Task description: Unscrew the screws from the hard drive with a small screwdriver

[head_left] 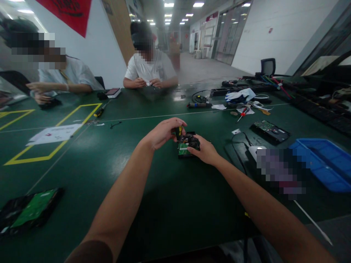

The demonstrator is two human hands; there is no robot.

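Close in front of me, a small hard drive (189, 145) with a green circuit board and black parts rests on the green table. My left hand (166, 133) is closed around a black-and-yellow screwdriver (179, 130) standing upright over the drive's far left part. Its tip is hidden, so I cannot tell what it touches. My right hand (204, 148) grips the drive's right side, with the thumb lying over its top near the board.
Other drives lie at the near left (33, 208) and right (270, 131). At the right are a blue tray (329, 164), a cable and a red screwdriver (243, 114). White gloves (240, 95) lie farther back. Two people sit across the table (115, 175).
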